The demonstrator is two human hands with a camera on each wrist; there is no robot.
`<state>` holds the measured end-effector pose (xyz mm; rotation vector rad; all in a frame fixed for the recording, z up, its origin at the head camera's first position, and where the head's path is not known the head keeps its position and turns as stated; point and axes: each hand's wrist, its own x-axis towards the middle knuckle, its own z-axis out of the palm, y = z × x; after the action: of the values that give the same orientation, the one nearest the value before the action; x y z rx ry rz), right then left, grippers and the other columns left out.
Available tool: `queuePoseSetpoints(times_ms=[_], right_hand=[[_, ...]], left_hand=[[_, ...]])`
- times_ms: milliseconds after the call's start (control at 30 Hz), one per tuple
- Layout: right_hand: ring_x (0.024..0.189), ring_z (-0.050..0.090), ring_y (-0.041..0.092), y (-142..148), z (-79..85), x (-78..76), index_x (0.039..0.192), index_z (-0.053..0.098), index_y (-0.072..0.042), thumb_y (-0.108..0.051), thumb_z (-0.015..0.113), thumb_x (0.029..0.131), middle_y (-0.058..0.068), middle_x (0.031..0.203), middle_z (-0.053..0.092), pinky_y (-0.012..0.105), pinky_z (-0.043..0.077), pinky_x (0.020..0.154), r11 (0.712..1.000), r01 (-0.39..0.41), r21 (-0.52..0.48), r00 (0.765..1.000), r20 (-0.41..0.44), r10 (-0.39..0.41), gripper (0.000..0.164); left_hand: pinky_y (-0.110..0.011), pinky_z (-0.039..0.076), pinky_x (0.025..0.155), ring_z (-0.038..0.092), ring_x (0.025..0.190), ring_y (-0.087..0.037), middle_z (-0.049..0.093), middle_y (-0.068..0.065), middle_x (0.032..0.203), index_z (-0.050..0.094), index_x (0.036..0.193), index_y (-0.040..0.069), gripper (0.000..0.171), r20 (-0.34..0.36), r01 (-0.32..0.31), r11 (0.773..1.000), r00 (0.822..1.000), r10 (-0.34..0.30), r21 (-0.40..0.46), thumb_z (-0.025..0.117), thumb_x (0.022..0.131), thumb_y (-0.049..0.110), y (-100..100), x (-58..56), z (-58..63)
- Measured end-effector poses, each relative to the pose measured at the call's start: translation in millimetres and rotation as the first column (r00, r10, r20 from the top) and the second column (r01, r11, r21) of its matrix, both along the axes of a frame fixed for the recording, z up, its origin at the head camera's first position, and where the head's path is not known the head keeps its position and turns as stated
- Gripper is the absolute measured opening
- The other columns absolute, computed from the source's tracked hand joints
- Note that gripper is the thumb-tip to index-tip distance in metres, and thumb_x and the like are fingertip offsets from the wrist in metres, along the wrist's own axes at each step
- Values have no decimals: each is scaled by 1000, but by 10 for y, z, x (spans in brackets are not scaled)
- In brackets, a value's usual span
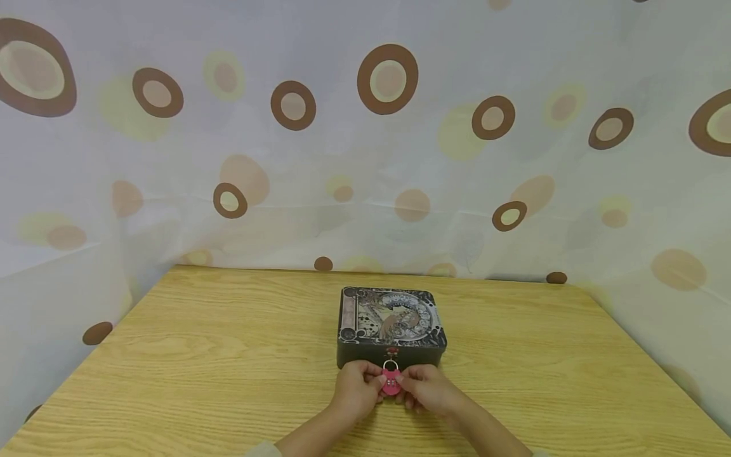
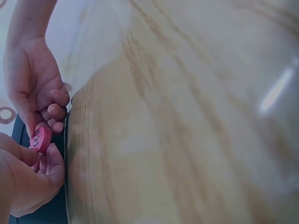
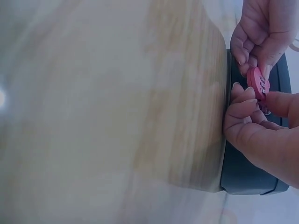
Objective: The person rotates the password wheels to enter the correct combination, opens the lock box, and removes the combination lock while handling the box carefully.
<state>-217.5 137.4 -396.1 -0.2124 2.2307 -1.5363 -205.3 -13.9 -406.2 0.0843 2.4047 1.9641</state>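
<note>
A pink combination padlock [image 1: 391, 383] with small number dials is at the front of a dark tin box [image 1: 390, 357]. Its metal shackle stands up near the red-toned latch [image 1: 392, 351]; whether it passes through cannot be told. My left hand [image 1: 357, 388] pinches the padlock from the left, thumb on its front. From the other side, my right hand [image 1: 429, 388] pinches it too, with thumb and fingers. In the left wrist view the padlock [image 2: 40, 138] sits between both hands' fingertips. The right wrist view shows the padlock [image 3: 258, 84] likewise, against the box's side [image 3: 243, 172].
The box has a printed, patterned lid [image 1: 394, 317], which is down. It stands on a wood-grain table [image 1: 228, 355]. Behind and beside the table hangs a pale curtain [image 1: 342, 158] with brown, yellow and peach circles.
</note>
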Motion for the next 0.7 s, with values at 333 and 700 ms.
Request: queuePoseSetpoints(times_ms=[333, 700], right_hand=[[57, 47, 8, 28, 7, -1, 93, 56, 7, -10, 42, 96, -1, 69, 55, 18, 38, 50, 999, 31, -15, 999, 11, -30, 23], [60, 47, 8, 38, -14, -12, 97, 54, 11, -7, 51, 92, -1, 66, 50, 18, 39, 51, 999, -25, -29, 999, -28, 24, 19]], left_hand=[[-25, 54, 51, 53, 53, -7, 59, -11, 66, 61, 85, -13, 7, -6, -8, 1000, 1000, 9, 6, 59, 84, -6, -3, 3, 2], [-22, 53, 50, 54, 53, -7, 59, -10, 65, 61, 85, -12, 6, -4, -8, 1000, 1000, 8, 3, 59, 84, -6, -3, 23, 15]])
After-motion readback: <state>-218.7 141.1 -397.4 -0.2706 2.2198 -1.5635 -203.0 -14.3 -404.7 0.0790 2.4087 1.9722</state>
